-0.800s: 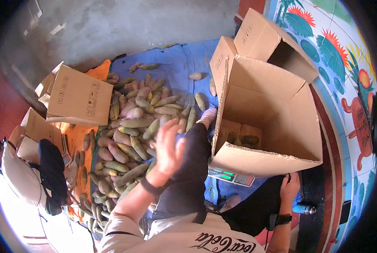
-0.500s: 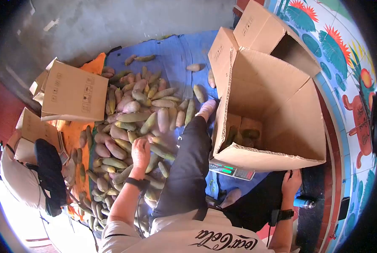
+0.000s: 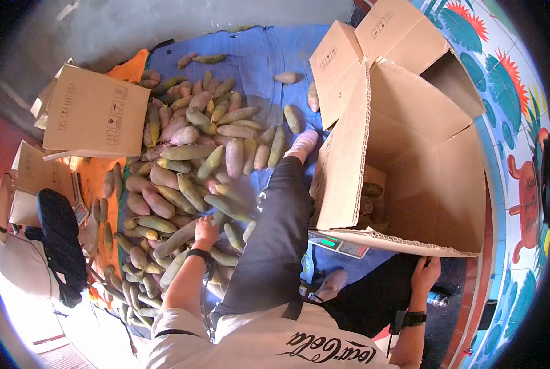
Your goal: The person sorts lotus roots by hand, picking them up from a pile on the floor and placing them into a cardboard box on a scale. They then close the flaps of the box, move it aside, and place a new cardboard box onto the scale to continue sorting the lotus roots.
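My left hand (image 3: 206,233) reaches down into a pile of long green and pink radish-like vegetables (image 3: 192,154). Its fingers are curled in at the end of a large greenish one (image 3: 179,238); what lies inside them is hidden. On the other side, my right hand (image 3: 425,274) is closed at the near lower edge of a large open cardboard box (image 3: 432,200), fingertips on the cardboard. Several dark green vegetables (image 3: 368,198) lie at the bottom of that box. Beneath its near side a scale (image 3: 339,244) with a lit green display shows.
The pile lies on blue sheeting (image 3: 244,49) and orange sheeting (image 3: 102,230). Another open carton (image 3: 450,74) stands behind the large box. At left are an upturned carton (image 3: 96,111) and another person (image 3: 25,264). My outstretched leg (image 3: 268,227) divides pile from box.
My left hand has moved nearer to me over the pile and is lower among the vegetables. The view has shifted, and the large box's left wall looks folded further inward.
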### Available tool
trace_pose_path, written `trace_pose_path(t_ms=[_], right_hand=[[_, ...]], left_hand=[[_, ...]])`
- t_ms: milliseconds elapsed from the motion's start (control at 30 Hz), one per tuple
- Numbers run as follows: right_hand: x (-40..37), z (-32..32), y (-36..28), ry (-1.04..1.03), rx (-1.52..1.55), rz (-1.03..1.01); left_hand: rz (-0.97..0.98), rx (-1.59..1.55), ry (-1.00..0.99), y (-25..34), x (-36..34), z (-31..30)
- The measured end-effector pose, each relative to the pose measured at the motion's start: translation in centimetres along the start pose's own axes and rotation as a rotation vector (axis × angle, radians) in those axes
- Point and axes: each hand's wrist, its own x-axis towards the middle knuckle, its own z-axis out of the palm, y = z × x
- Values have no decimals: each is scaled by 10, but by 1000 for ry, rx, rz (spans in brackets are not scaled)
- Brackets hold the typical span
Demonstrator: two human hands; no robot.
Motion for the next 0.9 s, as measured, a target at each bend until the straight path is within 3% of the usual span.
trace_pose_path(t_ms=[167, 333, 467, 567, 667, 733, 833, 900], right_hand=[[-1, -2, 3, -12, -59, -92], [-2, -8, 4, -158, 31, -9], [-10, 6, 24, -72, 102, -42], [-14, 5, 21, -55, 133, 49], [-17, 2, 26, -133, -53, -102], [-20, 6, 27, -151, 90, 47], [-17, -6, 7, -163, 100, 56], [-13, -11, -1, -175, 50, 97]], left_hand=[[-45, 26, -19, 28, 3, -7], [-25, 156, -21, 47, 35, -11], [-45, 254, -130, 63, 49, -29], [-47, 343, -173, 60, 56, -23], [-34, 345, -178, 60, 54, -24], [-25, 382, -175, 51, 54, -17], [-34, 509, -212, 35, 51, -6], [33, 549, -133, 26, 41, 1]])
